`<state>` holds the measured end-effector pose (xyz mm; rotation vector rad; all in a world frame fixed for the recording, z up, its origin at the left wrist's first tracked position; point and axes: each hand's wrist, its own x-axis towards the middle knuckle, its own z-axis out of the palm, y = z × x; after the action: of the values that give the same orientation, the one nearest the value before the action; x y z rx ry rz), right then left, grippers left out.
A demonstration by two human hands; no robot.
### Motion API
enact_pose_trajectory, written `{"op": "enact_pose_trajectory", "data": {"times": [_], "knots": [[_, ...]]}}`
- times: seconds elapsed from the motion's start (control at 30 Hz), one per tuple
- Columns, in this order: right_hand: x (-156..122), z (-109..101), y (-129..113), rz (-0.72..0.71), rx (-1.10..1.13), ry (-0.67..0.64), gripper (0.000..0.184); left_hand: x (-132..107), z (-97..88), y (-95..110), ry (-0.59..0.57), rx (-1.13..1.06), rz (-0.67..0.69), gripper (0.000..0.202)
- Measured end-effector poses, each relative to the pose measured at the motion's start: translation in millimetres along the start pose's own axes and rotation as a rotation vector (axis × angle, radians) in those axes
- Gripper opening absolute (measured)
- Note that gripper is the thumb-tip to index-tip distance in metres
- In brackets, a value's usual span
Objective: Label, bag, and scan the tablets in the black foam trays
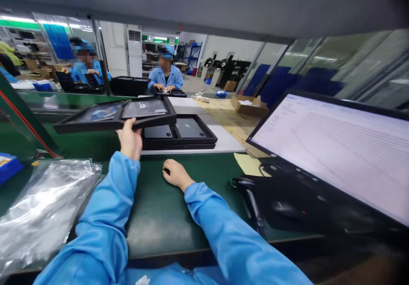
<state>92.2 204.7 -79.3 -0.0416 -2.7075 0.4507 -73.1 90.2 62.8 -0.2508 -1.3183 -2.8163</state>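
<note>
My left hand (pixel 130 141) grips the near edge of a black tray (pixel 86 126) and holds it up, slightly tilted. Two compartments of that tray carry flat devices in clear plastic bags (pixel 145 107). Behind and below it, a second black tray (pixel 198 142) rests on a white surface, apparently on top of another one. In it lie dark grey tablets (pixel 189 128) with a camera bump at one corner. My right hand (pixel 175 174) rests on the green bench mat (pixel 153 217) with curled fingers; whether anything is inside them is hidden.
Clear plastic bags (pixel 47 208) lie at the left. To the right stand a monitor (pixel 332 144), a mouse (pixel 287 209) and a black handheld device (pixel 251 200). A cardboard box (pixel 249 105) sits farther back. Two co-workers (pixel 168 76) in blue sit across the bench. A shelf hangs overhead.
</note>
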Motion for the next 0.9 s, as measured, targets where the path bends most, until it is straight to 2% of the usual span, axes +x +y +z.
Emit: {"op": "enact_pose_trajectory", "data": {"times": [0.07, 0.13, 0.23, 0.33, 0.4, 0.5, 0.53, 0.6, 0.67, 0.77, 0.83, 0.9], "knots": [[-0.1, -8.9, -13.2, 0.033, -0.019, 0.017, 0.007, -50.7, 6.1, -11.8, 0.008, 0.003, -0.036, 0.051], [-5.4, -19.2, -27.9, 0.027, -0.005, 0.041, 0.017, -99.5, 1.9, -21.5, -0.011, 0.01, -0.074, 0.057], [-23.0, -32.0, -47.7, 0.012, 0.017, 0.061, 0.036, -158.2, -20.6, -25.5, -0.029, -0.009, -0.137, 0.06], [-51.4, -34.6, -62.4, 0.047, 0.011, 0.07, 0.037, -194.5, -50.1, -13.0, -0.042, 0.01, -0.193, 0.054], [-79.6, -28.8, -70.9, 0.087, -0.003, 0.066, 0.031, -211.6, -66.3, 2.2, -0.045, 0.034, -0.204, 0.05], [-139.5, -15.2, -87.0, 0.08, 0.016, 0.103, 0.021, -241.0, -81.4, 24.2, -0.068, 0.031, -0.231, 0.048], [-162.2, -12.7, -94.2, 0.017, 0.051, 0.124, 0.018, -253.3, -84.6, 28.8, -0.078, 0.028, -0.252, 0.047], [-204.2, -16.9, -112.0, -0.202, 0.15, 0.145, 0.01, -280.5, -90.4, 32.3, -0.091, 0.027, -0.328, 0.043], [-234.0, -37.4, -133.0, -0.394, 0.191, 0.114, 0.008, -307.4, -97.3, 29.2, -0.075, 0.057, -0.466, 0.039], [-250.2, -92.9, -163.2, -0.478, 0.13, -0.027, 0.015, -336.8, -111.8, 20.4, -0.106, 0.115, -0.699, 0.043], [-250.1, -133.2, -180.6, -0.548, 0.096, -0.114, 0.019, -345.2, -123.5, 16.6, -0.239, 0.118, -0.882, 0.039], [-248.9, -166.2, -198.3, -0.531, 0.069, -0.05, 0.022, -345.5, -135.4, 16.2, -0.429, 0.139, -1.079, 0.03]]}}
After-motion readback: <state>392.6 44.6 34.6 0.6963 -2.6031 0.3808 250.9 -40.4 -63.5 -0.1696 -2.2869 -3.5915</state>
